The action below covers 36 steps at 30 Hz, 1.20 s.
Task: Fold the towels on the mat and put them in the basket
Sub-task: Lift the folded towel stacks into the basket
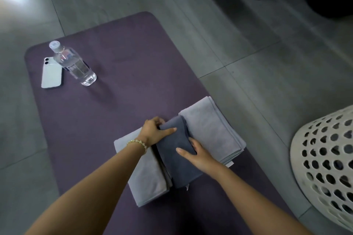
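Two hands on the dark towel [177, 162]: left hand [152, 131] grips its far end, right hand [198, 155] its side, fingers [193, 145] seemingly underneath. Soft, light, floppy; I'd support both ends.

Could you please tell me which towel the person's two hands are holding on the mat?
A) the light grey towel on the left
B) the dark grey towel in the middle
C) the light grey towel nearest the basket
B: the left hand grips the far end of the dark grey towel and the right hand grips its right edge.
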Available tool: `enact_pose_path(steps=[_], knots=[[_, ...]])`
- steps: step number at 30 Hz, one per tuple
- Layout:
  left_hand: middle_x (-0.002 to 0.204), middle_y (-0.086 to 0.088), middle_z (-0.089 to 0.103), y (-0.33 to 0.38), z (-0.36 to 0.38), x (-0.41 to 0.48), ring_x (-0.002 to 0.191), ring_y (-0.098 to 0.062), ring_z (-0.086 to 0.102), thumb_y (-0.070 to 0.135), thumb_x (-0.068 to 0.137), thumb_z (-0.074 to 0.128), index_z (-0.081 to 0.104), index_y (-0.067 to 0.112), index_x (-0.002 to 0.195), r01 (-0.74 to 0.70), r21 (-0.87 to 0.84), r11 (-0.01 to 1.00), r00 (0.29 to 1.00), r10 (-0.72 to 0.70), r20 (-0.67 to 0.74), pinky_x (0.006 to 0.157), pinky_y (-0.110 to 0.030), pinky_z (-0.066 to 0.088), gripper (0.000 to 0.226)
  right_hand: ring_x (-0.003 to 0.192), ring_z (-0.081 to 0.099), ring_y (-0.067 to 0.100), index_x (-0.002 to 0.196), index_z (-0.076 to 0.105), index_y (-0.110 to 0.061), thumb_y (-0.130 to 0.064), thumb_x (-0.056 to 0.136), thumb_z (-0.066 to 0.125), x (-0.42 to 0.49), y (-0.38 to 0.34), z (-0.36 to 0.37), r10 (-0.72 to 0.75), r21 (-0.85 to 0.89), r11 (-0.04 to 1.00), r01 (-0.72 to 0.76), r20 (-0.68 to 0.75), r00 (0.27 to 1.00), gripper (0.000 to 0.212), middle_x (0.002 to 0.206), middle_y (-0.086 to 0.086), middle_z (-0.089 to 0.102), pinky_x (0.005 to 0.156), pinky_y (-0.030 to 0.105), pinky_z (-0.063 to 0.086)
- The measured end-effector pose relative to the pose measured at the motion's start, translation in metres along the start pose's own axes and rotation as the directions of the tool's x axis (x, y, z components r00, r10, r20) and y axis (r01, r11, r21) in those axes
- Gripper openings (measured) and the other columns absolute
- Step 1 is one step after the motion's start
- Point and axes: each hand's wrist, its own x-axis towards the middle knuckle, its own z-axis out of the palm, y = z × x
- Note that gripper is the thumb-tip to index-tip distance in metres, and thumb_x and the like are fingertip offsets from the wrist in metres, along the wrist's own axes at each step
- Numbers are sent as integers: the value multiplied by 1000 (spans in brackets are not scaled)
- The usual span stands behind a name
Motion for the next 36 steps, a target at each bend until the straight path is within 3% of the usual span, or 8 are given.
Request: enact_pose_path(steps=[4,7,11,20,24,29,32,36], knots=[[88,-1,60,2,-3,-24,79,-15,59,32,67,85,49,16,89,28,-304,952,997,-4,81,66,-21,52,45,134,34,7,143,28,-24,-66,72,66,-3,-13,3,-79,-28,997,78,-43,996,92,139,-14,35,108,26,32],[105,-7,68,6,-22,-36,96,-21,66,45,55,88,54,17,102,56,-401,914,981,25,194,80,-30,56,64,131,37,5,143,23,-26,-73,51,74,-7,-25,0,-109,41,993,112,-71,992,115,142,-14,34,108,28,36],[112,-5,69,19,-55,-59,104,-23,67,43,62,82,59,15,118,93,-493,865,908,129,398,88,-37,54,67,122,53,7,134,45,-26,-45,69,79,-23,-50,-10,-176,200,970,137,191,966,75,134,-7,56,101,25,43],[112,0,70,-21,-84,-80,101,-14,68,57,73,70,62,18,120,65,-802,594,995,-102,5,84,-27,55,61,101,68,9,121,60,-27,-50,74,75,-18,-86,31,-136,199,975,96,197,971,54,113,-7,70,91,30,54],[108,2,62,-53,-64,-75,91,-10,62,50,75,73,52,10,122,17,-749,662,908,-323,-266,73,-22,51,65,96,68,14,113,58,-25,-48,73,77,3,-58,81,-53,156,987,43,61,997,50,109,-3,69,90,36,55],[120,-2,54,-86,-38,-67,103,-15,57,51,76,72,45,13,123,21,-640,768,879,-318,-354,83,-25,50,66,97,64,18,117,53,-16,-40,74,79,14,-33,106,25,133,991,-11,-102,994,56,112,2,63,82,32,55],[132,-3,41,-93,-36,-63,116,-21,50,59,71,72,35,11,135,100,-645,758,870,-381,-313,97,-34,47,88,101,62,18,121,52,-16,-40,73,80,17,-32,102,0,92,996,9,-96,995,61,116,2,60,87,35,54],[134,-9,48,-91,-27,-78,108,-22,54,73,65,64,33,4,138,272,-736,620,896,-442,-41,84,-30,47,105,116,54,20,137,37,-18,-57,61,81,21,-26,100,86,18,996,-85,-60,995,96,131,0,46,99,40,48]])
